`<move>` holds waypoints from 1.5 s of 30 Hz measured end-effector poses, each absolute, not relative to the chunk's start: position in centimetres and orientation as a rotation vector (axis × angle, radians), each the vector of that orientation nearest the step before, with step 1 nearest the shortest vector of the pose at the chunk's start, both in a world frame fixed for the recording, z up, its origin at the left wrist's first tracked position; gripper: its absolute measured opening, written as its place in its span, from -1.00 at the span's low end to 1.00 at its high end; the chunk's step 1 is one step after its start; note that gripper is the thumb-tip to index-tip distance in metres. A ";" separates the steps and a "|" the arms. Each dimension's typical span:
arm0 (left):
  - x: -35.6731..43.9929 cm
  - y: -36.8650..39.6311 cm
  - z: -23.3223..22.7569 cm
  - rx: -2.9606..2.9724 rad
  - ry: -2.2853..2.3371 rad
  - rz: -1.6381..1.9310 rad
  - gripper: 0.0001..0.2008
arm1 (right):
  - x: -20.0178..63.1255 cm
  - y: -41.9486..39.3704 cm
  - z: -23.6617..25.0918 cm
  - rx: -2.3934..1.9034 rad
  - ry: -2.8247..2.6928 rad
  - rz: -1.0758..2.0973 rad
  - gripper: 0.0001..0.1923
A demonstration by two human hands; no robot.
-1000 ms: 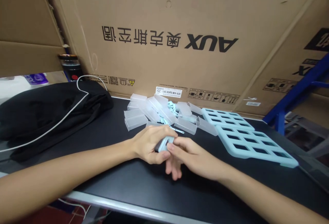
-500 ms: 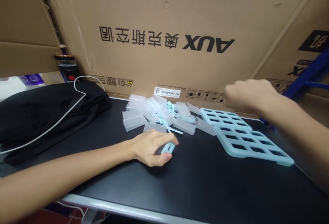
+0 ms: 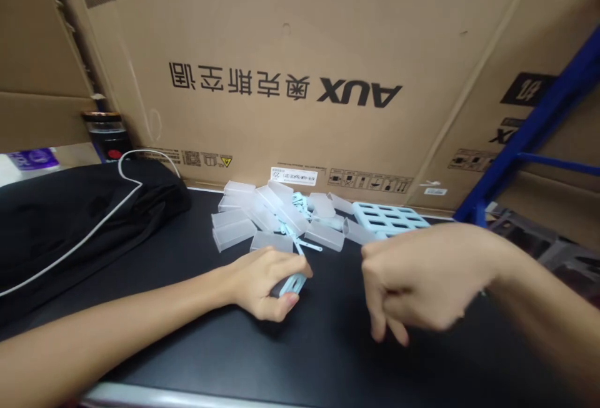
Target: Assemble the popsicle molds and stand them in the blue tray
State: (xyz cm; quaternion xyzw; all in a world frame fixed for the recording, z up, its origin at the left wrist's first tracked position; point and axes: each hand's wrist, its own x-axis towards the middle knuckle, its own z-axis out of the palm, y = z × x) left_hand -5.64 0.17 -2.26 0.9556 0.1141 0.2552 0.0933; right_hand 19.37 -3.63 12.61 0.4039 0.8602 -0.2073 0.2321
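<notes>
So here's where I'm at: my left hand (image 3: 267, 286) is closed around a small light-blue plastic piece with slots in its end (image 3: 293, 284), thumb and index finger pinching it just above the table, in front of the pile. It looks like there's a greyish body behind that blue end, but my palm hides most of it, so I can't say how far the two are together. My right hand (image 3: 422, 277) hangs well apart from it, knuckles up and fingers curled down; can't tell if there's anything in it. As for progress, I'd say one piece is in hand and plenty is left: a heap of frosted, see-through plastic rectangular sleeves (image 3: 234, 235) lies loose, with thin light-blue plastic strips (image 3: 310, 245) mixed in. Behind my right hand there's a light-blue plastic grid frame (image 3: 391, 217), partly covered, its visible openings dark. All this is on a smooth black tabletop (image 3: 187, 339) with a pale metal edge (image 3: 164, 395). A huge brown cardboard box (image 3: 257, 33) printed upside down walls off the back, with bundled black cloth (image 3: 84, 202) and a white cable (image 3: 107, 214) on the left, and blue metal framing (image 3: 520, 139) on the right.
</notes>
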 end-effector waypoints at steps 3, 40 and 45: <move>-5.6 0.2 -2.4 2.834 0.305 0.787 -0.67 | 17.0 0.5 13.2 1.071 2.291 -0.580 -0.60; -5.6 0.5 -2.5 2.832 0.121 0.762 -0.64 | 11.1 15.0 4.0 2.063 2.329 0.153 -0.48; -5.7 0.5 -2.5 2.834 0.134 0.764 -0.64 | 10.3 14.8 4.1 2.039 2.318 0.163 -0.50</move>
